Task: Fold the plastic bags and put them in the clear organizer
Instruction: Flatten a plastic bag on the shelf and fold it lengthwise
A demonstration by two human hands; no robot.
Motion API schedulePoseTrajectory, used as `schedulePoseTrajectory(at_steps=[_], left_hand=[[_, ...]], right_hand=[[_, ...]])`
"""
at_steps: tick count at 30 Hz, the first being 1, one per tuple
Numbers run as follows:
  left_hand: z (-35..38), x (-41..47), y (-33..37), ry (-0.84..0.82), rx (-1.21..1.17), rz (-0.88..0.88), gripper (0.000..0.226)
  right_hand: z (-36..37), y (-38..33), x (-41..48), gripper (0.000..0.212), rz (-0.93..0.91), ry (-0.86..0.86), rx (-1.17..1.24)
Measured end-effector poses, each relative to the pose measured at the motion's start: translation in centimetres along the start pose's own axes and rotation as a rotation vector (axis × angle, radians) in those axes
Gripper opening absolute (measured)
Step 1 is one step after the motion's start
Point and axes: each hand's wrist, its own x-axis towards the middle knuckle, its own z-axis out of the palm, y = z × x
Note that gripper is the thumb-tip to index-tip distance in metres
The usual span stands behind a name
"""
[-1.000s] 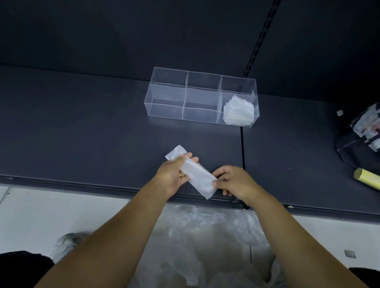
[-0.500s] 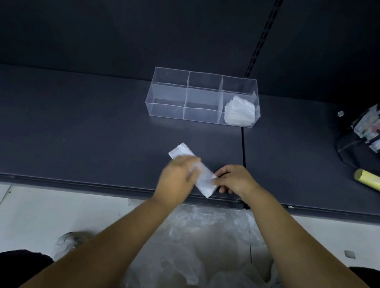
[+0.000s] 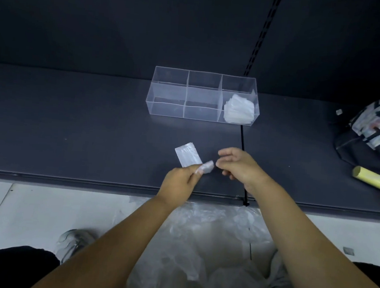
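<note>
Our left hand [image 3: 178, 180] pinches the near end of the folded bag [image 3: 187, 155] lying on the dark shelf [image 3: 72, 123]; our right hand [image 3: 239, 167] hovers just beside, loosely curled on nothing — we should press the crease flat before the next fold. Beyond stands the clear organizer [image 3: 166, 110], a stack [image 3: 239, 111] in its right compartment — loose bags [image 3: 199, 247] heaped below.

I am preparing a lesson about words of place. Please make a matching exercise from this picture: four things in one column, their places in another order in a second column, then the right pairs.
Things
1. folded strip
2. stack of folded bags
3. loose plastic bags
4. yellow tube

Places
A. on the floor, between the arms
B. in the right compartment of the clear organizer
C. at the right end of the shelf, beside the patterned bag
D. pinched by the left hand

Pairs: 1-D, 2-B, 3-A, 4-C
</note>
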Motion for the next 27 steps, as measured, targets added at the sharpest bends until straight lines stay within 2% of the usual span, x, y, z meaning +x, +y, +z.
schedulePoseTrajectory(at_steps=[3, 6, 10, 16, 19, 21, 23, 24, 25, 27], left_hand=[[-0.9, 1.4, -0.2, -0.036, -0.223, -0.13, 0.033], [-1.5, 2.6, -0.5, -0.08, -0.357, -0.252, 0.033], [-1.7, 3.8, -0.7, -0.064, -0.541, -0.387, 0.033], [-1.6, 5.1, -0.8, -0.001, -0.794, -0.577, 0.028], [-1.7, 5.2, -0.8, 0.1, -0.838, -0.614, 0.026], [-1.7, 4.8, -1.3, 0.245, -0.663, -0.573, 0.024], [-1.7, 4.0, -2.0, 0.396, -0.247, -0.414, 0.022], [-1.7, 3.5, -2.1, 0.441, -0.051, -0.274, 0.019], [-1.5, 3.2, -2.2, 0.446, 0.095, -0.103, 0.018], [-0.8, 3.0, -2.7, 0.304, 0.295, 0.156, 0.024]], right_hand=[[0.3, 0.3, 0.6, 0.047, -0.133, -0.103, -0.036], [1.8, 0.9, 1.4, 0.043, -0.131, -0.181, 0.009], [3.5, 1.6, 2.6, 0.016, -0.079, -0.014, 0.008], [4.8, 1.7, 3.8, 0.013, -0.038, 0.182, -0.046], [5.2, 1.5, 4.2, 0.016, -0.011, 0.236, -0.098], [5.4, 1.5, 4.3, 0.017, 0.0, 0.266, -0.118], [5.6, 1.4, 4.4, 0.013, 0.012, 0.289, -0.131], [5.7, 1.3, 4.4, 0.011, 0.019, 0.294, -0.135], [5.8, 1.2, 4.4, 0.012, 0.025, 0.297, -0.138], [5.9, 1.0, 4.4, 0.012, 0.04, 0.302, -0.138]])
